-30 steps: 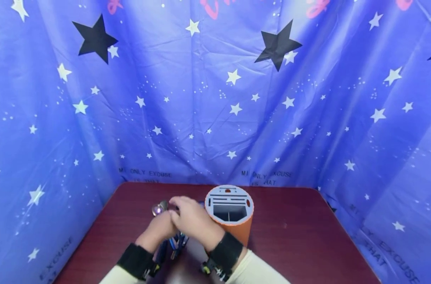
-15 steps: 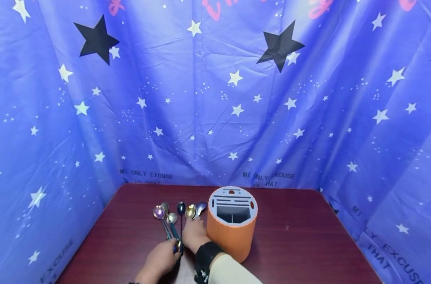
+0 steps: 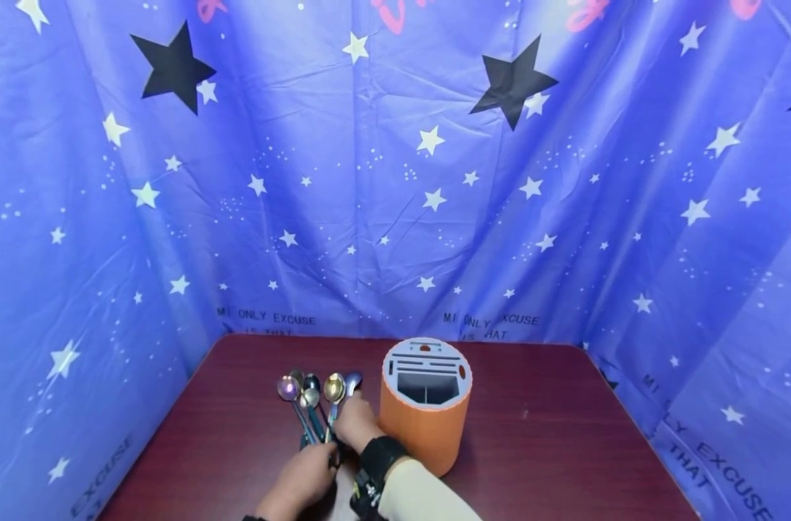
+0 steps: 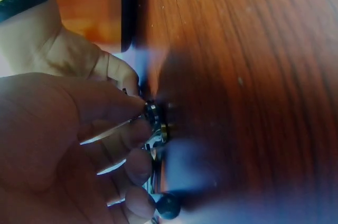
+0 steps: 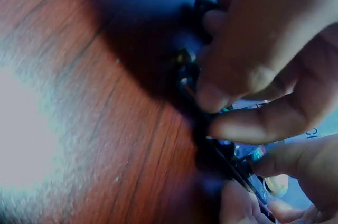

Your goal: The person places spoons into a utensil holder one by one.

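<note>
A bunch of long-handled spoons lies left of the middle of the table, bowls toward the back. In the head view their bowls include a purple-tinted spoon [image 3: 288, 388], a silver spoon [image 3: 309, 398], a gold spoon [image 3: 334, 387] and a bluish spoon [image 3: 352, 381]. My left hand [image 3: 304, 470] grips the handles near their ends; in the left wrist view a dark ball-shaped handle end [image 4: 169, 205] sticks out past its fingertips. Farther up the handles, my right hand [image 3: 358, 422] pinches them from the right, its fingers [image 5: 237, 203] against dark handles. Most of the handles are hidden.
An orange cylindrical utensil holder [image 3: 424, 434] with a grey slotted top stands right beside my right hand. Under everything is a dark red wooden table [image 3: 532, 434]. A blue star-patterned curtain [image 3: 369, 217] hangs behind it and on both sides.
My hands, crossed over the spoons at first, have come apart and down onto the handles. Since half a second ago, the dark, gold and bluish bowls have shifted left, bunching closer to the others.
</note>
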### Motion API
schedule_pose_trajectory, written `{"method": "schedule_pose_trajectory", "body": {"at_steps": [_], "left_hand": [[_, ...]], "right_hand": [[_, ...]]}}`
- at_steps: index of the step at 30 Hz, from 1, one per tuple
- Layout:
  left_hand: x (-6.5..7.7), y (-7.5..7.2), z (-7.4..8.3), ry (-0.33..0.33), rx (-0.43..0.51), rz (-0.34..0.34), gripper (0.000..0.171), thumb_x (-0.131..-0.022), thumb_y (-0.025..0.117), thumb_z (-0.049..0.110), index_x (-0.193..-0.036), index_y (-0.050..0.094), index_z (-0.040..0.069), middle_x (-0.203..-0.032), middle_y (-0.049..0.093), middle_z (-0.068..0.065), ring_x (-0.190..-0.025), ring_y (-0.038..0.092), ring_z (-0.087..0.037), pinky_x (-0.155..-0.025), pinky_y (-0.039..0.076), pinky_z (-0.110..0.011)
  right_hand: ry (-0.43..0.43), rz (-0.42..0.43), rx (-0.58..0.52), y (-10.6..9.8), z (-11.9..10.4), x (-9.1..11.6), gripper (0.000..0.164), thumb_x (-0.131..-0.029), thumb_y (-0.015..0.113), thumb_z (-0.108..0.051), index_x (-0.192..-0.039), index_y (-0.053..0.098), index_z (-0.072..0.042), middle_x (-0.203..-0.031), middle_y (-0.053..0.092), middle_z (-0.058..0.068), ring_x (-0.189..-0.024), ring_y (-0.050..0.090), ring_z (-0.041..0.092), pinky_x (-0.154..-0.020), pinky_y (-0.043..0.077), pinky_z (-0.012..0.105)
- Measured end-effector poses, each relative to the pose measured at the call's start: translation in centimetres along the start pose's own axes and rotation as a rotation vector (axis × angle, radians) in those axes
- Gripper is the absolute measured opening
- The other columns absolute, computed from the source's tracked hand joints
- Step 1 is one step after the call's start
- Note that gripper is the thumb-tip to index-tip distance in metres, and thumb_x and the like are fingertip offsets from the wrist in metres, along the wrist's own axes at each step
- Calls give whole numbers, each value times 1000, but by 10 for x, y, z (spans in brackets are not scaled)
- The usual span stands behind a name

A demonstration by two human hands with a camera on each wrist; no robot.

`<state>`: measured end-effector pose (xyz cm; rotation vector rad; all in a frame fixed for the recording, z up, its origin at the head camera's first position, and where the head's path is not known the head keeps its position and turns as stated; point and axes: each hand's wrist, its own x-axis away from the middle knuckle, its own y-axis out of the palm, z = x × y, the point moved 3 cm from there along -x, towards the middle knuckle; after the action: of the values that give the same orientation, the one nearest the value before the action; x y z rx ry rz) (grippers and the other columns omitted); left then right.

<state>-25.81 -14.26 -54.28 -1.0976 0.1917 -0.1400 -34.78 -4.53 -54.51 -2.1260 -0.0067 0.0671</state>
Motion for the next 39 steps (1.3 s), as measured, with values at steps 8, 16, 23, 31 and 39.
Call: {"method": "schedule_pose_trajectory", "body": {"at_steps": [8,16,23,31,39], "left_hand": [[0,-5,1,82,73,10,26,-94,68,24,-72,58,16,-70,62,-3,-67,63,-24,-61,48,-44],[-10,-13,-6,-34,25,-16,31,-91,73,34,-71,58,16,-72,63,-3,-69,64,-24,-63,49,-47],[-24,-39,4,-17,133,24,16,-94,71,24,-89,63,11,-77,64,-2,-72,62,-20,-65,50,-41],[-39,-79,49,111,321,-27,25,-99,65,28,-80,56,14,-65,44,7,-56,42,-9,-52,37,-27],[-45,-108,99,182,298,30,18,-102,62,26,-87,56,17,-68,46,5,-57,42,-9,-53,36,-27]], "right_hand": [[96,-160,-149,1,4,6,16,-75,71,-6,-66,58,-4,-67,61,14,-39,60,16,-40,49,26],[10,-148,-459,-23,-8,9,14,-76,63,4,-83,52,-1,-72,58,15,-39,61,26,-38,51,35],[-209,10,-334,-80,-34,21,18,-96,65,-25,-85,60,-11,-75,64,2,-71,60,16,-64,50,33],[-336,168,-381,-177,-55,36,9,-99,66,-24,-94,68,-16,-80,71,-6,-73,64,9,-68,52,30],[-398,121,-625,-249,-39,33,18,-103,56,-13,-109,72,-6,-94,76,8,-87,71,20,-78,56,33]]}}
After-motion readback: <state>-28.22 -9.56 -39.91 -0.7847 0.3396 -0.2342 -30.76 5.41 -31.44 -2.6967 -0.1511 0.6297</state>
